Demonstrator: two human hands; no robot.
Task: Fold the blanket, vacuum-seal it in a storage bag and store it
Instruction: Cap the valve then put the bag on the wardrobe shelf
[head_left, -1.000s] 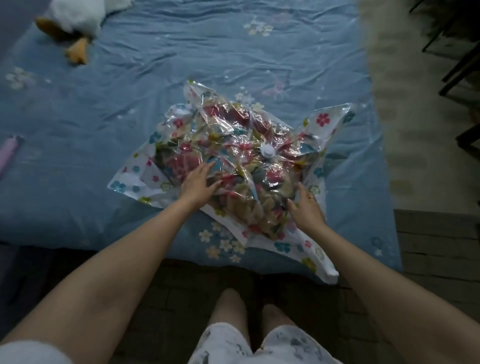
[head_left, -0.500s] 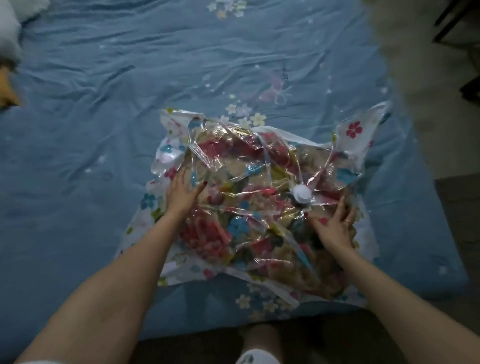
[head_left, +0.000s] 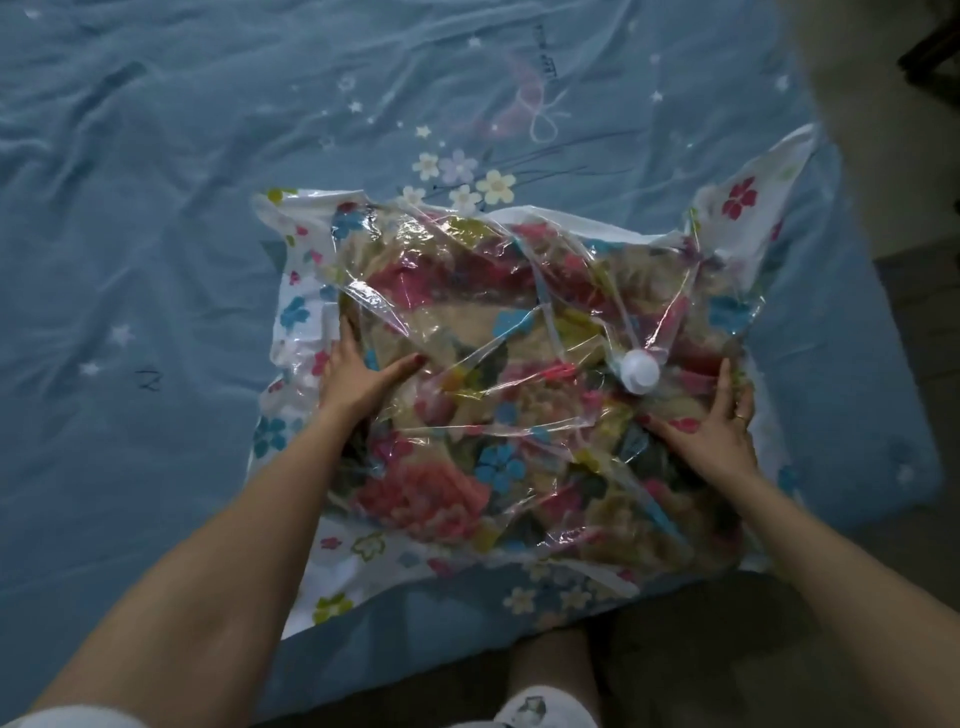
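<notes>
Your storage bag (head_left: 519, 395) with the flowery blanket (head_left: 431, 493) inside is lying on the bed (head_left: 156, 208), near its front edge and toward the right corner. Your left hand (head_left: 353, 374) is resting flat on the bag's left side, fingers spread and gripping nothing. Your right hand (head_left: 722, 431) is pressing flat on the right side, fingers straight too. The white valve (head_left: 640, 370) is sitting just beside your right hand. The bag is looking crinkly, so the air is probably out. Slide both hands under the sides and lift evenly, keeping off the valve.
</notes>
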